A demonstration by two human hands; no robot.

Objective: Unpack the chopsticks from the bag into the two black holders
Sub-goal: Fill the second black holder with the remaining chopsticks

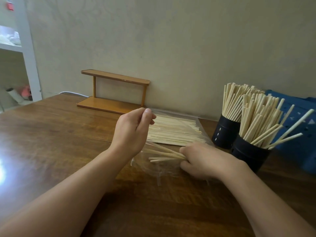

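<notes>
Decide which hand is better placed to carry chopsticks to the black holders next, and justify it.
The right hand: it already grips a bunch of chopsticks and sits beside the near holder. The left hand pinches the bag's edge, farther away.

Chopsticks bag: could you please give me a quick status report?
Left hand pinches the clear bag open. Right hand grips a chopstick bundle. Both black holders nearly full.

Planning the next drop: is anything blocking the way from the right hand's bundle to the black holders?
No separate object. The right hand grips chopsticks inside the clear bag; both holders already look packed.
</notes>
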